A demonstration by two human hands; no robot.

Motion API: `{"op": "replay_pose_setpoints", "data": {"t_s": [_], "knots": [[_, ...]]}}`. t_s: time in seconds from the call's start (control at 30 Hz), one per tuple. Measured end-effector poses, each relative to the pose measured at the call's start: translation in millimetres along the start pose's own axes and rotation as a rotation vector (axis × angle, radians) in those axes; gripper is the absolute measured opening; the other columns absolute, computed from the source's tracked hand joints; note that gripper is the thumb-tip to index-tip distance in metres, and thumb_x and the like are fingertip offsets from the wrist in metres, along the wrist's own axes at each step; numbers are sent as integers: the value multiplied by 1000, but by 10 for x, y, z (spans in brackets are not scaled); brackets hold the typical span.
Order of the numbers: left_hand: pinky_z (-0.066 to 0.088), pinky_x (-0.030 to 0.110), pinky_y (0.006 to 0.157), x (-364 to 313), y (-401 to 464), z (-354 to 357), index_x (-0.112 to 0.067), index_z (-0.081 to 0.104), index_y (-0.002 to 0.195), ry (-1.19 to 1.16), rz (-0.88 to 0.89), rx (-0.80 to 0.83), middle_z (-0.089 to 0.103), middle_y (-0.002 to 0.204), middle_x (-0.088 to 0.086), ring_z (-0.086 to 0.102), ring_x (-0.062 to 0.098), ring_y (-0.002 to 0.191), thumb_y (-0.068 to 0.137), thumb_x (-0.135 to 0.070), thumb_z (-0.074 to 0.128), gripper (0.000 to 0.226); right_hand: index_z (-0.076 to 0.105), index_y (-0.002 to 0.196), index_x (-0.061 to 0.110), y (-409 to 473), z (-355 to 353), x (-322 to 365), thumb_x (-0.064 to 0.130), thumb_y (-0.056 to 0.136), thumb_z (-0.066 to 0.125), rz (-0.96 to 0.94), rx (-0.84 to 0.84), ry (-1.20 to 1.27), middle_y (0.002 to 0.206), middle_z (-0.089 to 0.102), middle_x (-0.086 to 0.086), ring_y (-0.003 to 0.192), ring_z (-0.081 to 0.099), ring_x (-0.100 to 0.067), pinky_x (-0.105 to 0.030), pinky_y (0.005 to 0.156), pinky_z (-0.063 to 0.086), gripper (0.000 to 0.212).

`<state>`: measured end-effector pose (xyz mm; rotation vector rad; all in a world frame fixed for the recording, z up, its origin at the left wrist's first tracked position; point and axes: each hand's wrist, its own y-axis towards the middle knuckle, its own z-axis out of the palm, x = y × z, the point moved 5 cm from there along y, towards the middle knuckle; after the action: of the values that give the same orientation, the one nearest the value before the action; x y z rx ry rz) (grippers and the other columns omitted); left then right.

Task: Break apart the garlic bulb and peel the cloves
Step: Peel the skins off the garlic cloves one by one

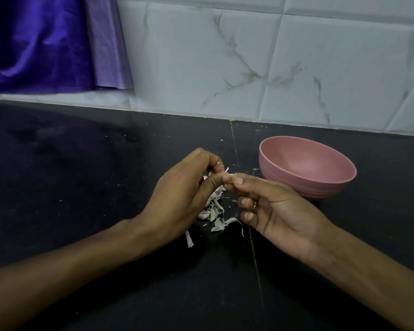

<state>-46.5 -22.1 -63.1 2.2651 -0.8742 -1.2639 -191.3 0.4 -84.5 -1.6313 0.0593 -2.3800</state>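
Note:
Both hands meet over the black countertop (81, 163). My left hand (179, 194) curls its fingers and thumb around a small garlic clove (226, 176), mostly hidden, with a strip of white skin sticking up. My right hand (273, 211) pinches the same clove's tip between thumb and forefinger. Under the hands lies a heap of white garlic skins (213, 213), and whether any cloves lie among them I cannot tell. A pink bowl (306, 185) stands just right of the hands, its visible inside bare.
A white marbled tile wall (249, 63) rises behind the counter. Purple cloth (46, 44) hangs at the top left. A seam (256, 259) runs across the counter between my forearms. Loose skin scraps (189, 238) lie near the left wrist.

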Motion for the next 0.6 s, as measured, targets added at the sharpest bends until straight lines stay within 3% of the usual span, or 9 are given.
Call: {"op": "replay_pose_setpoints", "data": {"t_s": [0.23, 0.43, 0.53, 0.6], "knots": [[44, 32, 57, -75, -27, 2, -35, 49, 94, 125, 112, -2, 52, 88, -20, 52, 10, 65, 93, -50, 46, 15, 72, 91, 7, 11, -2, 0, 12, 76, 68, -11, -40, 9, 77, 70, 1, 48, 47, -3, -16, 40, 40, 16], [44, 26, 56, -186, -71, 57, -31, 52, 95, 126, 197, 46, 54, 91, -15, 51, 4, 67, 93, -45, 50, 14, 76, 69, 12, 39, -34, 31, 12, 74, 67, 4, -57, 65, 70, 63, -1, 45, 46, -3, -15, 36, 37, 10], [45, 24, 55, -198, -80, 45, -30, 53, 93, 102, 189, 34, 56, 88, -17, 52, 6, 62, 92, -43, 55, 13, 75, 78, 10, 42, -35, 40, 12, 76, 67, 12, -63, 77, 71, 65, 0, 45, 46, -4, -15, 36, 37, 8], [43, 21, 52, -159, -73, 16, -32, 51, 91, 59, 107, -2, 55, 76, -22, 52, 5, 55, 90, -45, 59, 15, 72, 89, 9, 41, -44, 45, 13, 76, 67, 7, -72, 65, 71, 68, 0, 45, 46, -4, -15, 36, 37, 15]]}}
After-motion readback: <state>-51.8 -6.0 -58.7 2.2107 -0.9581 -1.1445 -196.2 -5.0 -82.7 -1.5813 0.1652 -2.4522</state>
